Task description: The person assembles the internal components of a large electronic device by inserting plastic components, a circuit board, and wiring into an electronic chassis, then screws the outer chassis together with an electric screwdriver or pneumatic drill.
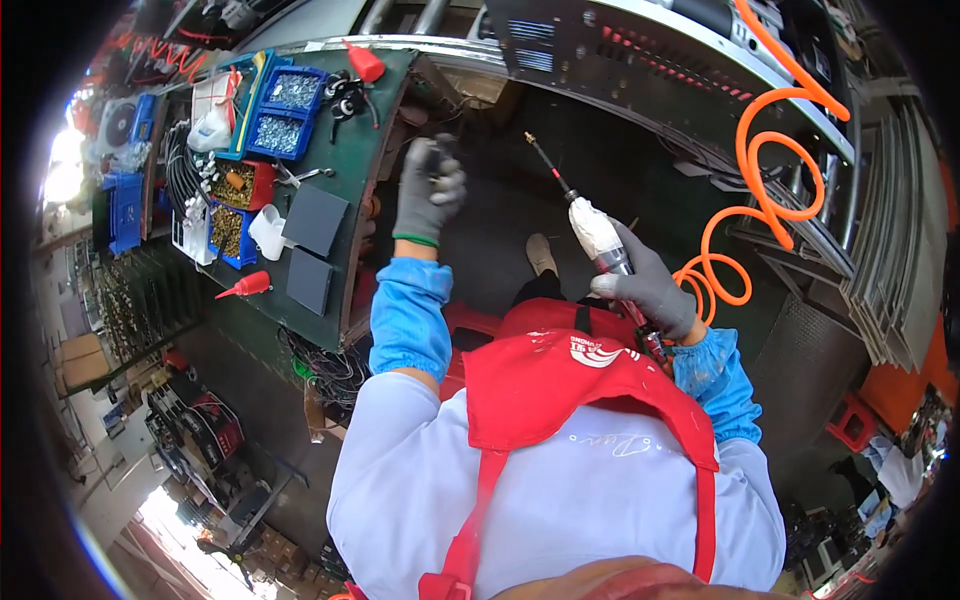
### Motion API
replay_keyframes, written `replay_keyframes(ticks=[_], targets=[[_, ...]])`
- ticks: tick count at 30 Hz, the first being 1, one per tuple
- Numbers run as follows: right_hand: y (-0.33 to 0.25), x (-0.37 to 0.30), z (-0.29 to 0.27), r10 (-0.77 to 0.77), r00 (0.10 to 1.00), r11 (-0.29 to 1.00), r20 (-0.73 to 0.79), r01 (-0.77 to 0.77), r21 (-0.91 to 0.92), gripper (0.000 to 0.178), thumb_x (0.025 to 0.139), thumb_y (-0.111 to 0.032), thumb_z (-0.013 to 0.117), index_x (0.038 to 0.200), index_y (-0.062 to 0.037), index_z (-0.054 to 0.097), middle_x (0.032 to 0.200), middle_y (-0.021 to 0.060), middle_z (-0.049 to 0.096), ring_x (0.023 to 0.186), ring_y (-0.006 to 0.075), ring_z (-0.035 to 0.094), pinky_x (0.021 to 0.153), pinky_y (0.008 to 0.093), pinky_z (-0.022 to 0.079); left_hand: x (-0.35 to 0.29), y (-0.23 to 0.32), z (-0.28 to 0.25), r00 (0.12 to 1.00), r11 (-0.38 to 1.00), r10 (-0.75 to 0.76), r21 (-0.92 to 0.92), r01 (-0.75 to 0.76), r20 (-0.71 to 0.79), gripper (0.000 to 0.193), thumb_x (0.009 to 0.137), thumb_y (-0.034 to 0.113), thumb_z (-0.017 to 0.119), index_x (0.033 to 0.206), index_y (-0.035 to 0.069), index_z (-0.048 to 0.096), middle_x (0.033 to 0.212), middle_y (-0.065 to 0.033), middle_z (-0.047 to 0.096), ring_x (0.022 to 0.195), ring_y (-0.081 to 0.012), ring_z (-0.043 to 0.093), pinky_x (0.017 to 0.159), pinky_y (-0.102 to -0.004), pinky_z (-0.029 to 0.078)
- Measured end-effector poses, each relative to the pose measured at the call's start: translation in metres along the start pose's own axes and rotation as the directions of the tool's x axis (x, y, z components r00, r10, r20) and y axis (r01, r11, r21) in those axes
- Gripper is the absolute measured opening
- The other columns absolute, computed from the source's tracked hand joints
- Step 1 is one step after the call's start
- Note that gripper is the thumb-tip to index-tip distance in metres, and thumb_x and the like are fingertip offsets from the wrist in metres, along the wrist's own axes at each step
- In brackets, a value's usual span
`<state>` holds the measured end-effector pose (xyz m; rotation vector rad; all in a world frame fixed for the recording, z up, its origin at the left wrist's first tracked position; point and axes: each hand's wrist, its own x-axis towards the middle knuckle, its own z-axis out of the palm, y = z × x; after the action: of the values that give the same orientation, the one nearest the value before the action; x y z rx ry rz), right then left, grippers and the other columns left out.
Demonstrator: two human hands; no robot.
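Note:
My right hand (650, 285), in a grey glove with a blue sleeve cover, is wrapped round an air screwdriver (597, 228). White wrapping covers the tool's front, and its long thin bit (553, 168) points up and to the left, with a small brass-coloured piece at the tip. Raised beside the green workbench's right edge, my left hand (430, 190) wears a grey glove with a green cuff. Its fingers are curled in, and whatever they may hold is hidden. Both hands are in the air, apart from each other.
The green workbench (345, 200) bears blue bins (280, 135) of small metal parts, a red bin (240, 183) of brass-coloured pieces, dark square plates (316, 220) and red squeeze bottles (245, 285). A coiled orange air hose (745, 215) hangs at right. A dark metal cabinet (640, 70) stands ahead.

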<state>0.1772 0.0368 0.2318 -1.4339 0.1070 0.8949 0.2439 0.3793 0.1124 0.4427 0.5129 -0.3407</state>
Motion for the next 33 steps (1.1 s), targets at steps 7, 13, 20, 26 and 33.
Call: replay_keyframes(ticks=[7,13,20,26,33], targets=[[0.034,-0.065,-0.054,0.013,0.994,0.992,-0.105,0.0,0.123,0.092,0.067,-0.021,0.071,0.151,-0.0084,0.033,0.106,0.0058,0.055,0.078,0.0121,0.055,0.069,0.0265,0.048,0.012,-0.151,0.078,0.957,0.942,-0.245,0.273,0.197,0.153,0.029,0.096,0.028,0.057,0.119,0.01,0.058,0.069,-0.0056,0.051,0.048,-0.0096,0.042,0.037,-0.0185,0.031],[0.082,-0.11,-0.094,-0.084,0.975,0.976,-0.205,0.122,0.179,0.094,0.067,-0.022,0.071,0.151,-0.0093,0.031,0.1,0.0052,0.056,0.071,0.0097,0.053,0.059,0.023,0.046,0.016,-0.227,0.135,0.939,0.831,-0.302,0.528,0.176,0.162,0.019,0.092,0.026,0.06,0.102,0.01,0.055,0.063,-0.0036,0.048,0.044,-0.0084,0.04,0.037,-0.0191,0.029],[0.136,-0.141,-0.134,-0.043,0.964,0.914,-0.262,0.144,0.38,0.069,0.081,-0.018,0.072,0.141,-0.0036,0.041,0.098,0.0065,0.06,0.066,0.0102,0.059,0.056,0.0252,0.051,0.032,-0.293,0.177,0.951,0.509,-0.296,0.857,0.074,0.093,0.021,0.087,0.025,0.066,0.099,0.01,0.057,0.066,-0.0006,0.052,0.048,-0.006,0.045,0.039,-0.0195,0.031],[0.193,-0.089,-0.157,-0.438,0.703,0.797,-0.56,0.592,0.121,0.065,0.08,-0.008,0.075,0.137,-0.0014,0.045,0.117,0.0081,0.061,0.094,0.0182,0.064,0.079,0.0289,0.054,0.082,-0.353,0.168,0.959,0.652,-0.212,0.758,-0.006,0.189,0.019,0.089,0.024,0.07,0.1,0.01,0.061,0.079,0.0003,0.062,0.063,-0.0055,0.053,0.052,-0.0176,0.038],[0.218,-0.02,-0.196,-0.391,0.668,0.865,-0.633,0.502,-0.005,0.084,0.073,-0.009,0.081,0.144,-0.0043,0.035,0.121,0.0135,0.059,0.102,0.0206,0.063,0.084,0.0295,0.053,0.138,-0.378,0.196,0.973,0.619,-0.149,0.784,-0.047,0.176,0.015,0.09,0.014,0.066,0.101,0.008,0.058,0.078,0.0007,0.057,0.06,-0.0052,0.049,0.046,-0.0176,0.033]])
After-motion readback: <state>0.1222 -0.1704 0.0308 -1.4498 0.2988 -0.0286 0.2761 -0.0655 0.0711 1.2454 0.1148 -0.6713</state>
